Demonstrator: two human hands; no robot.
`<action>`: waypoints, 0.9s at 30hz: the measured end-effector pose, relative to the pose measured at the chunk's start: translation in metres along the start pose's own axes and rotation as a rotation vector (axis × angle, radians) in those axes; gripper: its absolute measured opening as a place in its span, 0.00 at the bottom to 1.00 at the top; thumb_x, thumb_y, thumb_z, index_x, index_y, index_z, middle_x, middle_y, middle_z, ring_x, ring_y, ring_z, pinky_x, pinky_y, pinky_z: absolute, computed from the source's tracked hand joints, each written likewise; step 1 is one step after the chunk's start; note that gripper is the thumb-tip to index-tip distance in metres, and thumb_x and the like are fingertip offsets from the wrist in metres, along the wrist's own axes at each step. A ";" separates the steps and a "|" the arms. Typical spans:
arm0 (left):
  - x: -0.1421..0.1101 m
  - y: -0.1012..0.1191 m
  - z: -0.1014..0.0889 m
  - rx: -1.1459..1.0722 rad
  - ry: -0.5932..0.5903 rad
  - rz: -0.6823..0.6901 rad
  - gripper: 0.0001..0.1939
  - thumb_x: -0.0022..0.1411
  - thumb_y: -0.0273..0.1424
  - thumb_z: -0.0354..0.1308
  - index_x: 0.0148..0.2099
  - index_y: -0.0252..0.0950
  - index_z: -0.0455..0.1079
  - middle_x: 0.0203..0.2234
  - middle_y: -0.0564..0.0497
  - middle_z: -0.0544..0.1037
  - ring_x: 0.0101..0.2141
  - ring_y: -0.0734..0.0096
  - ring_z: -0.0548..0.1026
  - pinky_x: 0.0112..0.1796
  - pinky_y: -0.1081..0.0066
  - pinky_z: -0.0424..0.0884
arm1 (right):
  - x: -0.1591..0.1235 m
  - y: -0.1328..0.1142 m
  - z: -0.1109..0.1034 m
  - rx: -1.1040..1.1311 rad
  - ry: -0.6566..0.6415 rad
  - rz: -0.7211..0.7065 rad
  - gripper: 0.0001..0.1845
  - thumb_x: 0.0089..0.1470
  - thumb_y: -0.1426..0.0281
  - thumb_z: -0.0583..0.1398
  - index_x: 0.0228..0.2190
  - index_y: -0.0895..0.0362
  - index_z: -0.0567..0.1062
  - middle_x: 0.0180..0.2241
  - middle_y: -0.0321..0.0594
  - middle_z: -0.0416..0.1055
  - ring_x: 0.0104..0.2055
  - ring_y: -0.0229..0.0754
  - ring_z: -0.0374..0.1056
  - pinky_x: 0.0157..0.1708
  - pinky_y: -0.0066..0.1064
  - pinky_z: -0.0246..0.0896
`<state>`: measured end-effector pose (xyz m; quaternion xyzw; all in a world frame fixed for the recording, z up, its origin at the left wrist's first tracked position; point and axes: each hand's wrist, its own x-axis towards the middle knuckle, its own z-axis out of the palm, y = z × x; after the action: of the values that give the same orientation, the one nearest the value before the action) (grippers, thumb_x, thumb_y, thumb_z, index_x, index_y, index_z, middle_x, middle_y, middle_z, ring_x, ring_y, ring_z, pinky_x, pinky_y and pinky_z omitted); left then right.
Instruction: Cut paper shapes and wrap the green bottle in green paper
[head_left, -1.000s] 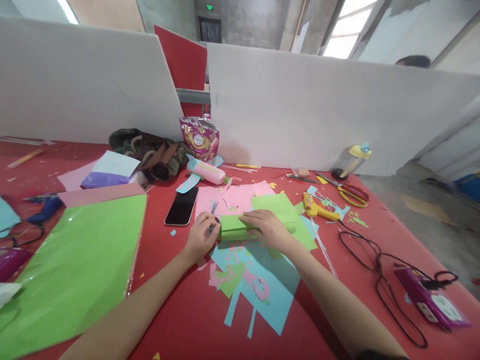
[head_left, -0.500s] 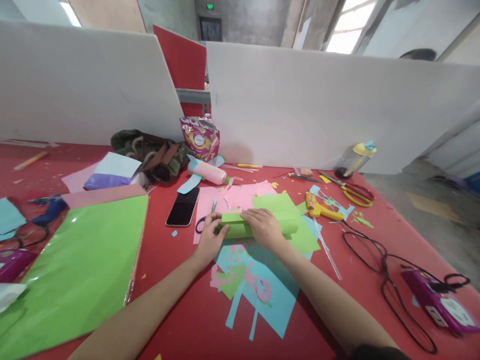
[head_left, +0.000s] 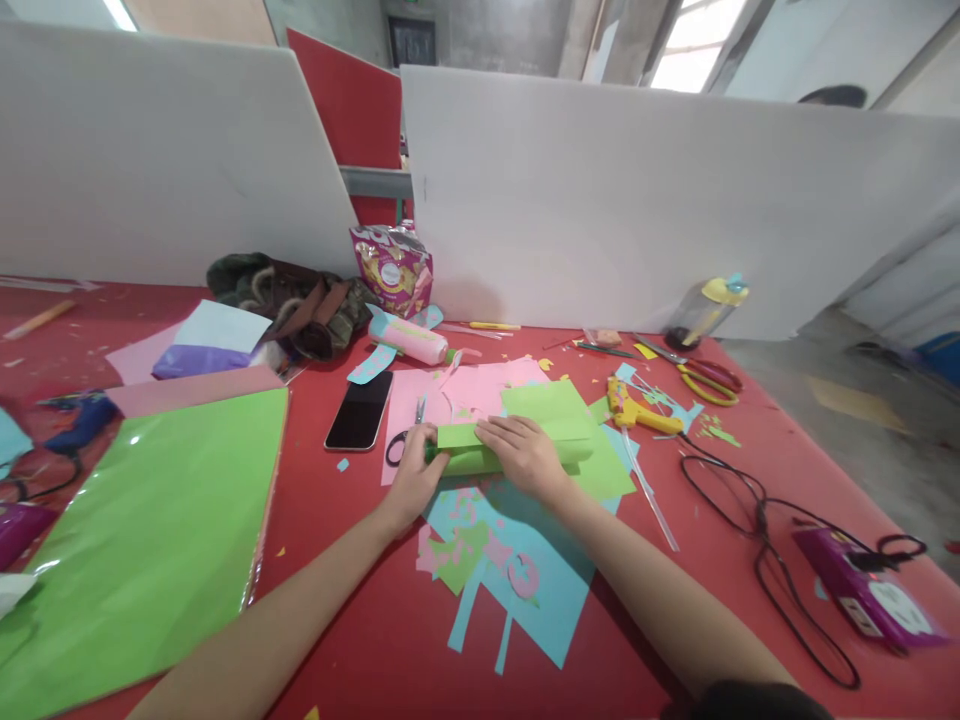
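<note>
A light green paper sheet (head_left: 562, 430) is curled into a roll lying crosswise before me. My left hand (head_left: 414, 475) is closed round the roll's left end, thumb in front and fingers behind. A dark green cap-like piece (head_left: 430, 451) shows there; what lies inside the roll is mostly hidden. My right hand (head_left: 523, 458) bends over the middle of the roll, fingers together on the folded top edge, thumb hidden. Beside my left hand lie dark-handled scissors (head_left: 396, 449). Pink paper (head_left: 409, 395) and a blue sheet (head_left: 559, 590) with cut scraps are spread around the roll.
A phone (head_left: 358, 412) and a pink-wrapped bottle (head_left: 409, 339) lie behind on the left. To the right are a yellow glue gun (head_left: 641, 412), its cord, a purple power strip (head_left: 870, 590) and large scissors (head_left: 709, 382). A green paper pack (head_left: 165, 520) covers the left side.
The whole view has shifted slightly. My left fingers have closed in around the roll's left end. My right hand stays on the green paper.
</note>
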<state>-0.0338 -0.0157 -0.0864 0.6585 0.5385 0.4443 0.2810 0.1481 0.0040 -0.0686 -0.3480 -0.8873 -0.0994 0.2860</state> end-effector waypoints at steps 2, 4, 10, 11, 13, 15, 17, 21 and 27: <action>-0.001 0.001 0.000 0.019 0.060 0.039 0.07 0.52 0.25 0.48 0.36 0.34 0.58 0.37 0.46 0.62 0.44 0.65 0.62 0.45 0.62 0.61 | -0.001 0.000 -0.001 -0.003 -0.006 -0.006 0.17 0.52 0.78 0.48 0.40 0.58 0.71 0.40 0.41 0.73 0.43 0.40 0.67 0.42 0.33 0.59; 0.000 0.004 -0.002 0.088 0.097 0.166 0.12 0.52 0.25 0.50 0.41 0.34 0.57 0.42 0.43 0.61 0.48 0.62 0.59 0.48 0.59 0.58 | -0.001 0.001 -0.001 -0.004 -0.017 -0.013 0.17 0.52 0.77 0.48 0.40 0.59 0.71 0.41 0.41 0.73 0.43 0.40 0.67 0.43 0.33 0.59; 0.011 0.016 -0.003 0.460 -0.004 0.670 0.15 0.56 0.25 0.49 0.47 0.32 0.61 0.44 0.42 0.69 0.48 0.60 0.63 0.47 0.58 0.61 | -0.001 0.001 -0.001 -0.005 -0.059 -0.038 0.16 0.52 0.72 0.50 0.42 0.60 0.70 0.43 0.43 0.71 0.44 0.42 0.66 0.43 0.34 0.59; 0.012 0.017 -0.002 0.484 -0.016 0.702 0.14 0.56 0.25 0.48 0.46 0.31 0.63 0.42 0.42 0.71 0.47 0.61 0.65 0.46 0.59 0.63 | -0.001 0.001 -0.002 -0.007 -0.066 -0.040 0.16 0.53 0.72 0.50 0.42 0.60 0.69 0.43 0.43 0.71 0.44 0.42 0.66 0.44 0.34 0.58; 0.013 0.017 0.000 0.507 -0.011 0.742 0.13 0.57 0.25 0.47 0.45 0.29 0.65 0.40 0.41 0.73 0.43 0.63 0.69 0.43 0.62 0.67 | -0.002 0.001 -0.004 -0.013 -0.077 -0.047 0.16 0.53 0.73 0.49 0.43 0.60 0.69 0.44 0.43 0.70 0.45 0.41 0.65 0.45 0.34 0.58; 0.013 0.016 0.001 0.516 0.000 0.769 0.13 0.58 0.25 0.47 0.44 0.28 0.66 0.38 0.41 0.74 0.41 0.63 0.70 0.42 0.63 0.68 | -0.003 0.002 -0.007 -0.015 -0.095 -0.060 0.17 0.53 0.74 0.48 0.44 0.61 0.68 0.45 0.43 0.69 0.47 0.41 0.64 0.46 0.35 0.56; 0.012 0.015 0.002 0.511 0.006 0.787 0.12 0.57 0.24 0.47 0.43 0.28 0.67 0.38 0.41 0.75 0.41 0.64 0.71 0.42 0.62 0.69 | -0.007 0.004 -0.012 -0.013 -0.112 -0.054 0.18 0.53 0.76 0.47 0.45 0.61 0.67 0.45 0.44 0.69 0.48 0.41 0.63 0.47 0.36 0.55; 0.011 0.013 0.003 0.464 0.026 0.795 0.11 0.57 0.23 0.49 0.42 0.28 0.68 0.37 0.41 0.75 0.41 0.63 0.71 0.42 0.63 0.70 | -0.020 0.014 -0.023 -0.003 -0.103 0.019 0.19 0.53 0.79 0.46 0.44 0.61 0.68 0.44 0.46 0.70 0.48 0.42 0.64 0.47 0.38 0.55; 0.012 0.010 0.004 0.396 0.053 0.789 0.11 0.56 0.23 0.50 0.42 0.29 0.68 0.37 0.41 0.75 0.41 0.64 0.71 0.42 0.63 0.70 | -0.047 0.040 -0.038 0.061 -0.038 0.189 0.18 0.51 0.80 0.47 0.40 0.57 0.71 0.41 0.44 0.72 0.46 0.42 0.65 0.47 0.40 0.55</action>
<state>-0.0252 -0.0068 -0.0766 0.8431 0.3279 0.4225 -0.0558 0.2203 -0.0072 -0.0657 -0.4231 -0.8583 -0.0382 0.2879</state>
